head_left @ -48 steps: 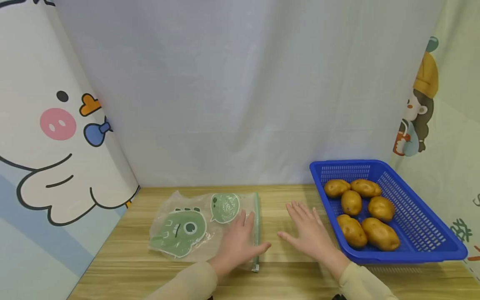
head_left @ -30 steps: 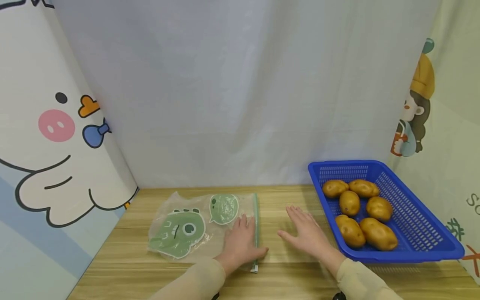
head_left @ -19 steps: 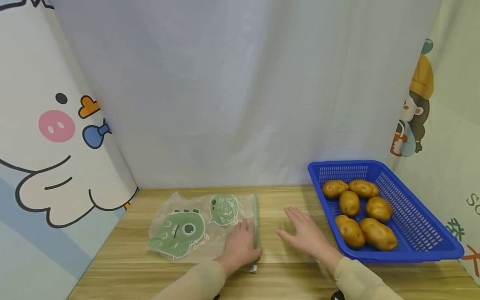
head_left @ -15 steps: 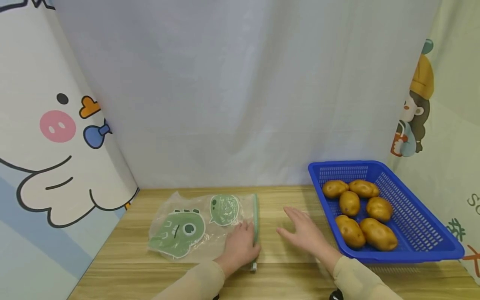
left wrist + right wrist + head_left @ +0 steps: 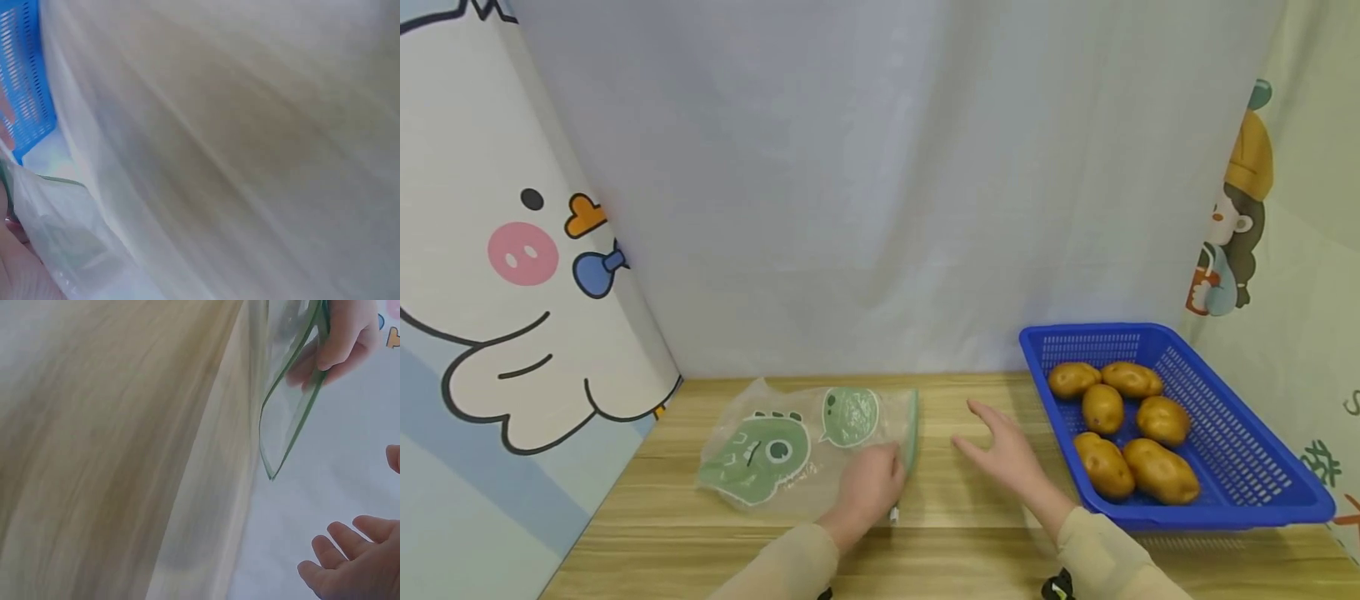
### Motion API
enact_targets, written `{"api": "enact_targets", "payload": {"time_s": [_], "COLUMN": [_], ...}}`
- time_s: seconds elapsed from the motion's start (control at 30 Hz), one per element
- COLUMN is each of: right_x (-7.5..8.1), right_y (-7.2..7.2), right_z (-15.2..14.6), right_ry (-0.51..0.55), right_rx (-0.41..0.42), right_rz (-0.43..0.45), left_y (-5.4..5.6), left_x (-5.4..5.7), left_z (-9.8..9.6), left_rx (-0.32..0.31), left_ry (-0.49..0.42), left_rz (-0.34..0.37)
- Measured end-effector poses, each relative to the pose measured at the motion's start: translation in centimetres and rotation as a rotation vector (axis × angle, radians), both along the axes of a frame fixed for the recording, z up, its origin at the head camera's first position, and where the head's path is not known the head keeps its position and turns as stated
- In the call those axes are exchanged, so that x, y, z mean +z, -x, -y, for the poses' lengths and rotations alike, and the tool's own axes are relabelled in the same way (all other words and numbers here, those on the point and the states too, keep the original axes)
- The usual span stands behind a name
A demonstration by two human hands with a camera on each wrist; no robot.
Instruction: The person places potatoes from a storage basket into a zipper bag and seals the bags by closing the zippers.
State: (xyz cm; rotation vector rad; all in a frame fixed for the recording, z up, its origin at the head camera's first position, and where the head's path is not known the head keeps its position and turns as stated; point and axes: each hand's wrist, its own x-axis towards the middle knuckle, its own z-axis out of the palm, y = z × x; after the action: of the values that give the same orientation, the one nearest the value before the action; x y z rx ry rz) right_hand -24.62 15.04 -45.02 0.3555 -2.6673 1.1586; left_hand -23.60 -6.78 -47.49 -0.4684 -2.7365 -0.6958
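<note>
Wooden tabletop (image 5: 955, 567), pale brown, its streaked grain running from side to side. Left of centre, a translucent plastic bag (image 5: 816, 462) printed with green cartoon motifs lies lengthwise across the grain's surface, its green-edged end facing right. At right, a blue perforated basket (image 5: 1217, 425) stands right way up. The two objects are well apart, with a stretch of wood visible between them.
</note>
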Motion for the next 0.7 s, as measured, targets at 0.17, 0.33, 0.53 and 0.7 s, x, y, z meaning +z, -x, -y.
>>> {"api": "enact_targets", "payload": {"time_s": [0.17,0.33,0.53,0.7], "right_x": [0.2,0.1,-0.3,-1.1], "right_y": [0.1,0.0,0.0,0.1], "right_z": [0.4,1.0,2.1,3.2], "right_ry": [0.151,0.314,0.467,0.595], "right_rx": [-0.014,-0.005,0.016,0.036], "right_rz": [0.072,0.156,0.259,0.343], "left_y": [0.1,-0.1,-0.5,-1.1], "left_x": [0.9,1.4,1.9,2.1], "left_z": [0.4,0.8,1.1,0.9], "left_rx": [0.024,0.055,0.065,0.059], "left_ry": [-0.097,-0.172,-0.215,-0.220], "left_rz": [-0.077,-0.149,-0.199,-0.237]}}
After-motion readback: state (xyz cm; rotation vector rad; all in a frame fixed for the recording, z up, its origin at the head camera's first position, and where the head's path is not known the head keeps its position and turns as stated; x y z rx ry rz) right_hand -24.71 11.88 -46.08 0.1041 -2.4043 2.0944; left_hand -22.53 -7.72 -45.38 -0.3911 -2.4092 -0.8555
